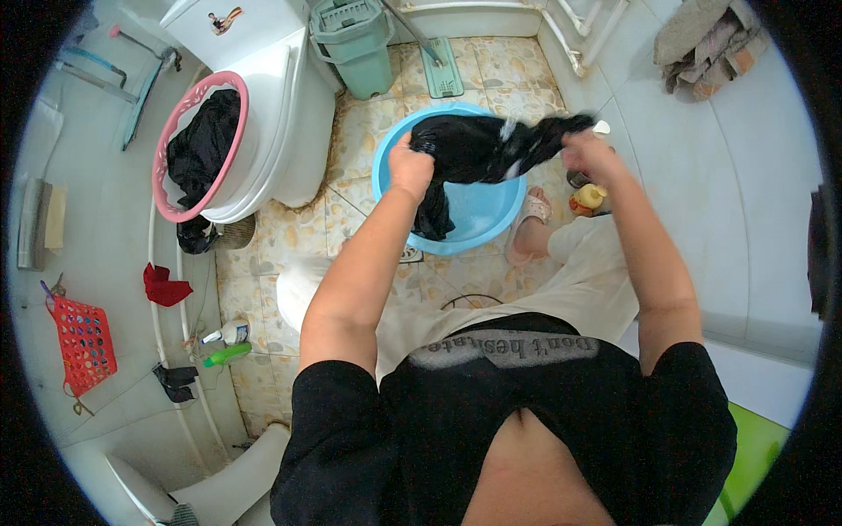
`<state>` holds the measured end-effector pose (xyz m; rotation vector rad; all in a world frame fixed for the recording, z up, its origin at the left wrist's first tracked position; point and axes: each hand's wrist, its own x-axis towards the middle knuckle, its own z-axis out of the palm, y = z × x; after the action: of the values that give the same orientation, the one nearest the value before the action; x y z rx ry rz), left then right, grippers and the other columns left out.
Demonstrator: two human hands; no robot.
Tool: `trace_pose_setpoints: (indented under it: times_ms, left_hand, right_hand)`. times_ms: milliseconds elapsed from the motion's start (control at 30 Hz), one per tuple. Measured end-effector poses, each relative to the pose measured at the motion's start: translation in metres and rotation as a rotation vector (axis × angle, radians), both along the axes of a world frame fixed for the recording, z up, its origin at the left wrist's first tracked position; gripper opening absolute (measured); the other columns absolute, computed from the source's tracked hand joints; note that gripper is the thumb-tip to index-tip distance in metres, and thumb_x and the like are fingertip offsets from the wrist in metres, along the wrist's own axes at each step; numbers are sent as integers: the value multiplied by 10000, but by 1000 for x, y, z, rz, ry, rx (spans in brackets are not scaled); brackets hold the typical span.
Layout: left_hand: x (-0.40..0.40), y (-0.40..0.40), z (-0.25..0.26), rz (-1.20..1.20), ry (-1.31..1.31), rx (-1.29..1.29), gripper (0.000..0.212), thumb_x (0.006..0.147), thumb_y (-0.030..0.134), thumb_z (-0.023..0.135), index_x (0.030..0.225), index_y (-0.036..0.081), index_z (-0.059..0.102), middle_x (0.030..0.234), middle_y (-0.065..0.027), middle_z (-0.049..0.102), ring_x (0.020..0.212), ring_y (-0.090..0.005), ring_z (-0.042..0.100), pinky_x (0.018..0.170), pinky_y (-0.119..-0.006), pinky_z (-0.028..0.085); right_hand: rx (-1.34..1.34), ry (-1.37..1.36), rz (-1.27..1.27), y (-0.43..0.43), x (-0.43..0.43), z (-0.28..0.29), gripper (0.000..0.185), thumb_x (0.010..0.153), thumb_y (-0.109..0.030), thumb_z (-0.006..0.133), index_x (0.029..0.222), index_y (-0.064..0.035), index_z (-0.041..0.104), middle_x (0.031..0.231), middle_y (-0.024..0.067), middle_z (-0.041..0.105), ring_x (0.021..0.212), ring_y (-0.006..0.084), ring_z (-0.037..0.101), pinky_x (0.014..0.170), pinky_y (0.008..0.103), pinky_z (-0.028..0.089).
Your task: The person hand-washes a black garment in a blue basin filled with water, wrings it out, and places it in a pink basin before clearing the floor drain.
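Note:
A wet black garment is stretched between my two hands above a light-blue plastic basin. My left hand grips its left end near the basin's left rim. The other end, bunched and blurred by motion, is held in my right hand, out past the right rim. Whitish patches that look like suds cling to the cloth. Part of the black fabric hangs below my left hand into the basin; its lowest end lies against the inner wall.
On the toilet rests a pink-rimmed laundry basket holding black clothing. Behind the blue basin stand a green mop bucket and a flat mop head. A yellow bottle sits by the right wall. Two bottles lie at left.

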<state>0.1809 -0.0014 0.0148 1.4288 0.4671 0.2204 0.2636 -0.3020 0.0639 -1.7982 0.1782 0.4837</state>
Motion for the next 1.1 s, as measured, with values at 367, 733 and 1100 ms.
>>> trace_pose_setpoints:
  times_ms: [367,733,1100]
  left_hand:
    - [-24,-13,45,-315,120,657,395,637,-48,559,1012,2,445,905,-167,562,842,-248,556,721,-310,436]
    - [-57,29,22,47,118,-462,731,762,482,535,1238,0,262,1264,-204,286,1153,-296,315,925,-491,264]
    - [-55,-27,-10,-32,-61,-1420,498,835,441,422,1133,44,453,1131,-142,492,1035,-286,478,898,-459,364]
  right_hand:
    - [-226,-779,603,128,-64,-21,873,603,-201,728,1311,-97,226,1257,162,371,1149,299,377,923,353,349]
    - [-165,-488,558,157,-56,18,597,565,-103,755,1075,-41,451,966,116,566,906,228,546,802,318,428]
    - [152,-297,319,158,-114,-12,633,553,-114,766,1075,-27,418,947,127,537,922,245,536,796,334,437]
